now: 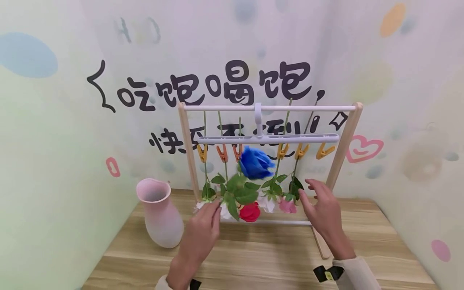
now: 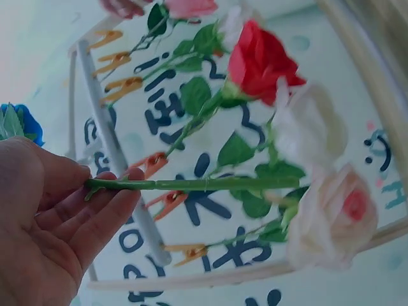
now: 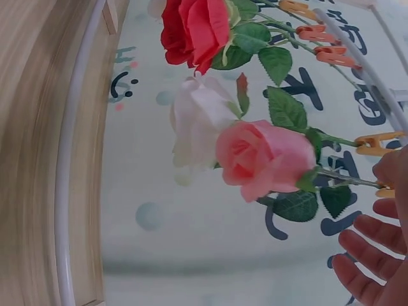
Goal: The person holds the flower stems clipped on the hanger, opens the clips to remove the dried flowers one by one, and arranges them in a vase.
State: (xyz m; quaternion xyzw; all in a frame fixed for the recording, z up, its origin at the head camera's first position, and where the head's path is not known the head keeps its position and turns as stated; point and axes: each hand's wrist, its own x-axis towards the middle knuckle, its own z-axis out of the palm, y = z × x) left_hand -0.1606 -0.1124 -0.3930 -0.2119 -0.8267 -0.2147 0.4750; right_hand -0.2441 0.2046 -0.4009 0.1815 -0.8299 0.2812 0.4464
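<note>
From my end of the feed, I take the rack (image 1: pixel 188 149), a frame of pale wooden uprights and white rods, as my landmark. In front of its middle I see the blue rose with green leaves and a long green stem (image 1: pixel 256 163), bloom uppermost. The person's left hand (image 1: pixel 201 229) has that stem pinched between thumb and fingers, low at the rack's left half; my left wrist view shows the stem's cut end pointing away from the palm.

The right hand (image 1: pixel 324 209) is in front of the rack's right side, fingers apart and loosely bent, gripping nothing that I can see. It is near the pink rose (image 1: pixel 287 206); I cannot tell whether it touches a leaf there.

From the rack's top rod hangs a white slotted hanger (image 1: pixel 301 139) with a row of yellow and orange clips (image 1: pixel 301 152). Upside down below it, inside the rack, hang the pink rose, a red rose (image 1: pixel 250 212) and three whitish roses (image 1: pixel 267 203).

Left of the rack, a pink-to-white vase (image 1: pixel 163 219) stands upright on the wood-grain table (image 1: pixel 250 257). Behind the rack I see a pale wall with black lettering (image 1: pixel 237 82).
</note>
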